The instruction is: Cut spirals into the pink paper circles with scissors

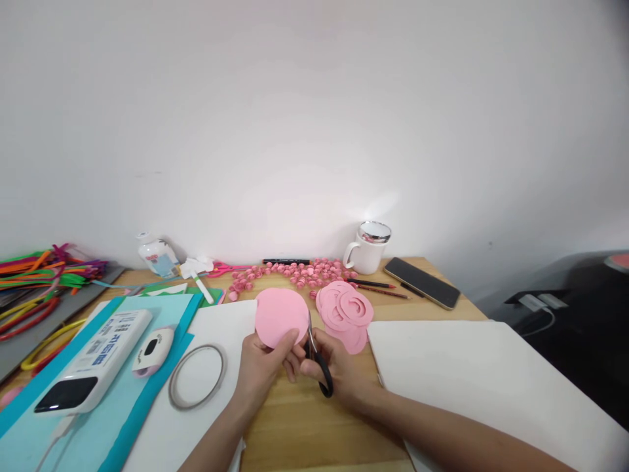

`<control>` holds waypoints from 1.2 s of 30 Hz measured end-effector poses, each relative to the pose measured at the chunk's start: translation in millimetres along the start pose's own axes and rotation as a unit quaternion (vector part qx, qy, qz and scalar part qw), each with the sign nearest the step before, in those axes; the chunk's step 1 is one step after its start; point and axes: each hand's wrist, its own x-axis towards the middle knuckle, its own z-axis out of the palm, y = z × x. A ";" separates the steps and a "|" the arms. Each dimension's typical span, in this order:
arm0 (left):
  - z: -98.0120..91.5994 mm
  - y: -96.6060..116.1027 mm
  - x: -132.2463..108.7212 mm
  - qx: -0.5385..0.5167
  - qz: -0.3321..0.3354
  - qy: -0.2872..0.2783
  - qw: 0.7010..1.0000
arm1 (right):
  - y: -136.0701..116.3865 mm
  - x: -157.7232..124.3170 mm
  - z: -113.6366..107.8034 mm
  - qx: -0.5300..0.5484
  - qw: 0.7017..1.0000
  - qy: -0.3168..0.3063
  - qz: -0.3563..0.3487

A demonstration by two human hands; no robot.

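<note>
A pink paper disc (280,313) with a slightly uneven edge is pinched in my left hand (270,359), thumb on top. My right hand (337,370) grips black-handled scissors (322,367), their metal blades pointing up along the right edge of the disc. Whether the blades touch the paper I cannot tell. Just beyond my right hand lies a stack of pink paper pieces (346,311), with spiral or ring cuts in the upper ones. Behind the disc many small pink paper rolls (319,270) are heaped on the wooden table (295,432).
White sheets (472,360) lie at the right. At the left are a roll of tape (171,387), a power bank (98,360), a small white device (153,351) and colourful pipe cleaners (44,272). Along the back stand a white mug (366,254) and a bottle (158,255); a phone (422,282) lies right.
</note>
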 end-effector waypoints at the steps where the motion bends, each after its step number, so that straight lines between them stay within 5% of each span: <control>1: 0.1 0.1 -0.3 -0.001 0.000 0.000 1.000 | 1.0 -0.2 0.0 0.009 1.000 0.000 0.002; 36: 0.4 -3.6 0.5 -0.006 -0.027 -0.015 1.000 | 12.0 -6.6 -6.7 -0.043 0.998 0.053 -0.001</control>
